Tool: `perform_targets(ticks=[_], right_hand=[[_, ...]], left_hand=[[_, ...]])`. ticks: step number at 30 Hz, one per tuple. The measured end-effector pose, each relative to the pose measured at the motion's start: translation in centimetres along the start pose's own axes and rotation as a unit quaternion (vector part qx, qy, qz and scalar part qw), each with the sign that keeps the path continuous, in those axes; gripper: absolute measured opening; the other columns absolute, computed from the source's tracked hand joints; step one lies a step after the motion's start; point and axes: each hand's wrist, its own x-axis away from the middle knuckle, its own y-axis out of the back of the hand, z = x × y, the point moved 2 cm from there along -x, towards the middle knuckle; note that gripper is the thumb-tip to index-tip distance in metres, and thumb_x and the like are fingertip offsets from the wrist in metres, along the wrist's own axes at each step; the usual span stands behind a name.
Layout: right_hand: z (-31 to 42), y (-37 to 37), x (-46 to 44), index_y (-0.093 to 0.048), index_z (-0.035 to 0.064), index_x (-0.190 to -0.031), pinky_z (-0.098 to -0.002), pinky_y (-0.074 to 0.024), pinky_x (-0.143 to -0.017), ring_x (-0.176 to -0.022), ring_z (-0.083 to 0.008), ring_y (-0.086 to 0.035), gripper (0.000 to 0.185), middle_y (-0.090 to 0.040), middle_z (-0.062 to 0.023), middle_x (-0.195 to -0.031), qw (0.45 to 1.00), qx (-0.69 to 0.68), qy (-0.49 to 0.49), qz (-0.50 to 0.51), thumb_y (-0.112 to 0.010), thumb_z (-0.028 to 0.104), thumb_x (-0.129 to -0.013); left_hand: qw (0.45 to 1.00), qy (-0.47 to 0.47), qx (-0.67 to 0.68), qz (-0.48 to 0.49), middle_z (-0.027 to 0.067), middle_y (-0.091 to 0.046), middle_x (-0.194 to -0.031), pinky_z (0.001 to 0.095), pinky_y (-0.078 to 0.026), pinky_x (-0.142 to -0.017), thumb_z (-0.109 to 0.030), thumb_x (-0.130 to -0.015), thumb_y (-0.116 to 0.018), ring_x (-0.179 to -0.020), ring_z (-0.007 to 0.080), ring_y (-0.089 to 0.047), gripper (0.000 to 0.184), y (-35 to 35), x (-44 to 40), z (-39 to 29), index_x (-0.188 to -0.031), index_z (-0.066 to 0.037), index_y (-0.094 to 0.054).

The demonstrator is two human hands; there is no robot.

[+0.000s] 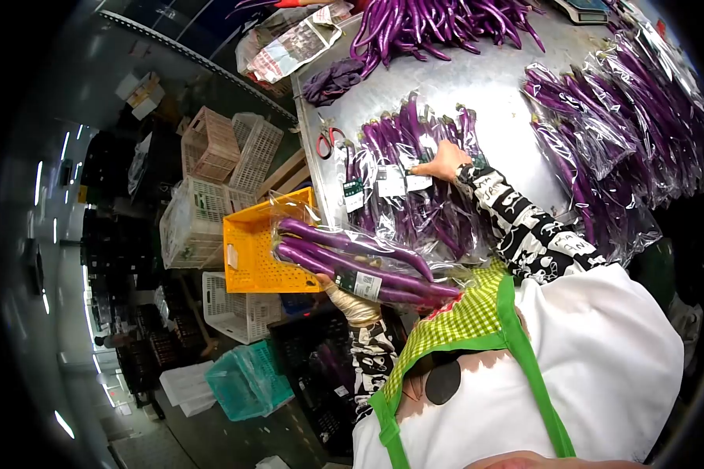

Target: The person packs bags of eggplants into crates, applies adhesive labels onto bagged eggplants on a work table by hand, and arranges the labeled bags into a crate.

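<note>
My left hand [340,297], its wrist wrapped in pale tape, is closed on a clear plastic bag of long purple eggplants [368,262] with a white label. This bag is held off the table, close to the green checked apron [454,320]. My right hand [444,162] rests on a row of bagged eggplants [403,207] lying on the metal table. Its thumb points left beside the white labels [391,181], and the other fingers curl over a bag and are partly hidden.
Loose eggplants [438,27] are heaped at the table's far end. More bagged eggplants [602,133] lie stacked on the right. Red-handled scissors [328,142] and a dark purple cloth [332,82] sit near the left edge. A yellow crate [246,270] stands beside the table, with white crates [195,223] beyond.
</note>
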Motion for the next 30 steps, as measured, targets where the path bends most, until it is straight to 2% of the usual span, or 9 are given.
perform_targets(ticks=[10,12,16,20,21,24,26,28,30], right_hand=[[1.9,1.3,2.5,-0.062,-0.0085,-0.09,-0.0454,-0.0541,-0.078,-0.085,-0.0357,-0.065,0.035,-0.063,-0.0235,-0.091,0.971,0.001,0.201,-0.126,-0.073,0.02,-0.073],[5.0,2.8,7.0,-0.054,-0.0027,-0.092,-0.0365,-0.0538,-0.072,-0.074,-0.0207,-0.062,0.019,-0.055,-0.0102,-0.084,0.959,-0.177,0.196,0.101,-0.066,0.005,-0.081],[7.0,3.4,11.2,-0.054,-0.0062,-0.107,-0.0356,-0.054,-0.08,-0.085,-0.0205,-0.062,0.038,-0.063,-0.0141,-0.093,0.845,-0.373,0.31,0.227,-0.073,0.017,-0.085],[7.1,2.0,11.8,-0.056,-0.0048,-0.105,-0.0337,-0.0481,-0.071,-0.081,-0.018,-0.057,0.049,-0.061,-0.0128,-0.09,0.871,-0.243,0.388,0.178,-0.074,0.037,-0.086],[6.7,2.6,11.7,-0.055,-0.0054,-0.106,-0.034,-0.0474,-0.07,-0.083,-0.0193,-0.056,0.055,-0.061,-0.0141,-0.092,0.863,-0.287,0.32,0.265,-0.076,0.041,-0.084],[3.4,3.7,11.4,-0.053,-0.0088,-0.111,-0.0385,-0.0492,-0.084,-0.096,-0.0266,-0.058,0.074,-0.059,-0.0209,-0.105,0.935,-0.217,0.233,0.156,-0.078,0.051,-0.077],[-1.3,5.6,9.1,-0.048,-0.0106,-0.123,-0.0412,-0.0467,-0.094,-0.11,-0.0329,-0.056,0.084,-0.056,-0.0266,-0.119,0.968,-0.138,0.209,0.005,-0.078,0.052,-0.076],[-8.1,4.9,6.1,-0.05,-0.0099,-0.118,-0.042,-0.0517,-0.082,-0.095,-0.0345,-0.062,0.081,-0.061,-0.0261,-0.109,0.969,0.025,0.175,-0.17,-0.078,0.052,-0.074],[-11.8,3.7,2.5,-0.056,-0.0101,-0.105,-0.0391,-0.0481,-0.064,-0.077,-0.0265,-0.062,0.07,-0.062,-0.0217,-0.093,0.994,-0.108,0.006,0.028,-0.079,0.049,-0.075]], left_hand=[[0.996,0.005,-0.075,0.043,0.0136,-0.066,-0.109,0.0449,-0.057,-0.081,-0.049,-0.079,-0.066,-0.087,0.0263,-0.067,0.066,-2.1,-1.3,0.3,-0.124,-0.002,-0.056],[0.993,-0.003,-0.101,0.061,0.0168,-0.065,-0.116,0.0472,-0.055,-0.088,-0.048,-0.077,-0.066,-0.095,0.0281,-0.066,0.07,-4.9,-1.3,1.0,-0.127,-0.001,-0.055],[0.994,-0.006,-0.096,0.049,0.0161,-0.062,-0.119,0.0453,-0.054,-0.089,-0.049,-0.076,-0.065,-0.101,0.029,-0.064,0.07,-2.9,-1.9,1.1,-0.126,-0.001,-0.054],[0.994,0.004,-0.096,0.05,0.0144,-0.064,-0.113,0.0434,-0.054,-0.086,-0.05,-0.077,-0.063,-0.096,0.0275,-0.065,0.067,-4.4,-0.9,2.1,-0.125,-0.003,-0.056],[0.994,-0.007,-0.104,-0.015,0.0133,-0.066,-0.109,0.043,-0.056,-0.083,-0.049,-0.078,-0.064,-0.094,0.0271,-0.066,0.063,-4.4,-0.6,2.2,-0.123,-0.004,-0.058],[0.998,0.006,-0.054,-0.024,0.0121,-0.066,-0.109,0.0437,-0.057,-0.081,-0.048,-0.077,-0.065,-0.092,0.0274,-0.066,0.062,-3.4,-0.7,2.9,-0.121,-0.005,-0.059],[0.998,-0.018,-0.032,-0.055,0.0116,-0.068,-0.106,0.0417,-0.058,-0.083,-0.05,-0.076,-0.066,-0.09,0.0267,-0.067,0.06,-3.3,-0.4,2.9,-0.118,-0.008,-0.061],[0.996,-0.038,-0.024,-0.078,0.0109,-0.068,-0.102,0.0396,-0.058,-0.079,-0.047,-0.078,-0.066,-0.086,0.0252,-0.067,0.054,-3.1,-0.8,2.7,-0.114,-0.007,-0.061],[0.993,-0.046,-0.019,-0.104,0.0102,-0.068,-0.099,0.0376,-0.058,-0.076,-0.043,-0.08,-0.066,-0.083,0.0236,-0.067,0.048,-2.3,-1.6,2.9,-0.111,-0.006,-0.061]])
